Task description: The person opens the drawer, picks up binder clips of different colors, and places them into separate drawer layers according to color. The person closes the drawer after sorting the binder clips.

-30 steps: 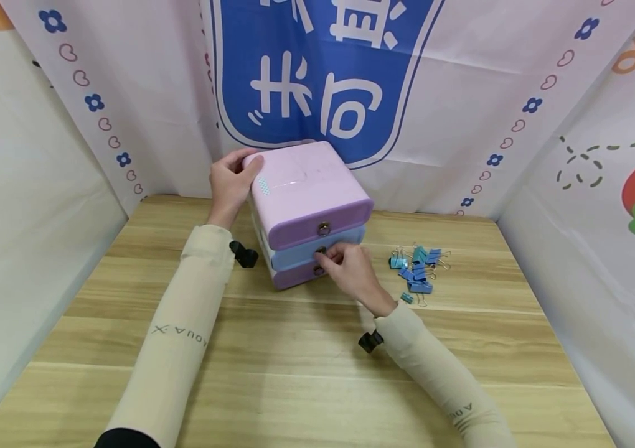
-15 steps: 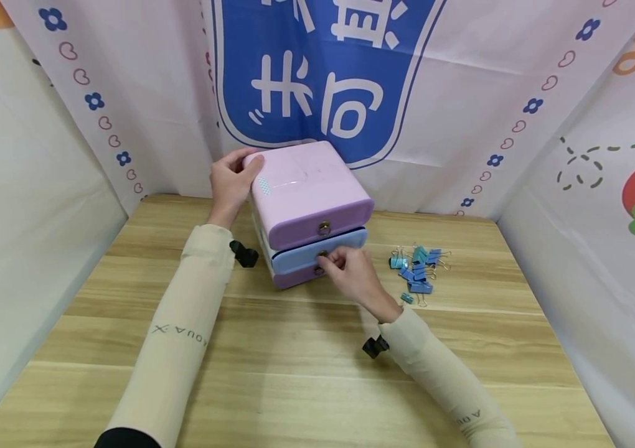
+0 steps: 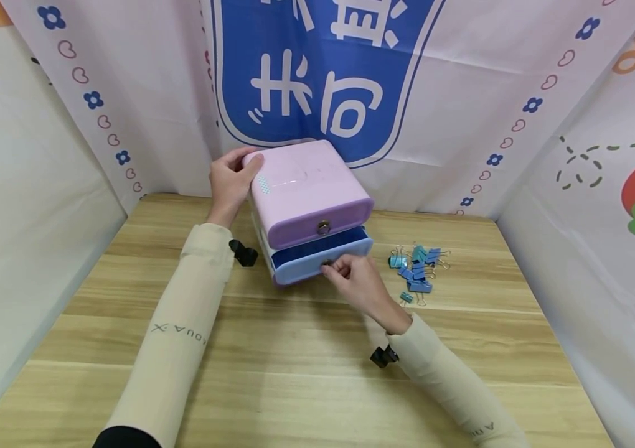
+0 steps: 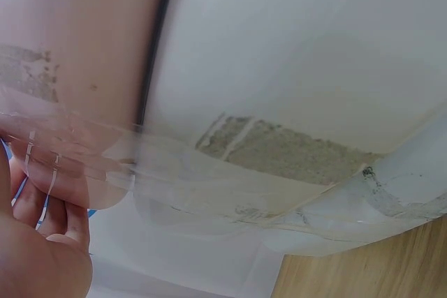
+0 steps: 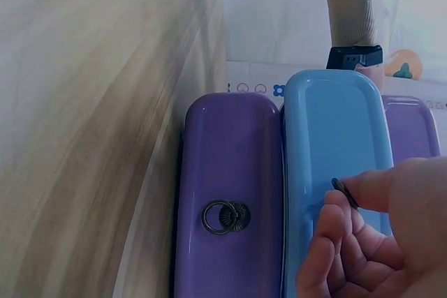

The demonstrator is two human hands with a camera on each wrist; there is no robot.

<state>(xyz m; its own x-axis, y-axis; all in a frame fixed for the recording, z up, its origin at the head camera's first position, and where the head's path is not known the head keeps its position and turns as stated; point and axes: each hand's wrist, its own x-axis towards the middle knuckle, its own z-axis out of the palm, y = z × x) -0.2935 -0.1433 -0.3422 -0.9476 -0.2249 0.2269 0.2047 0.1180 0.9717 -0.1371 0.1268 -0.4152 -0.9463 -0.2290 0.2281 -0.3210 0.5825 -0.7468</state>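
Note:
A three-tier drawer box (image 3: 309, 180) stands on the table, with a pink top, purple upper and lower drawers and a blue middle drawer (image 3: 301, 267). The blue drawer is pulled partway out, its dark blue inside showing in the head view. My right hand (image 3: 362, 283) pinches that drawer's ring pull (image 5: 345, 192) between thumb and forefinger. At the box's back left corner, my left hand (image 3: 231, 183) holds on, thumb on top and fingers over the far edge. The lower purple drawer (image 5: 227, 165) is closed, its ring pull hanging free.
Several blue and teal binder clips (image 3: 419, 272) lie in a loose group on the wooden table (image 3: 295, 373), right of the box. Behind the box hangs a printed cloth (image 3: 463, 81), close to its back. Side cloths rise along both table edges.
My right hand has drawn the blue drawer out toward me, from nearly closed to partly open. The left hand has stayed on the box corner, and the box has hardly shifted.

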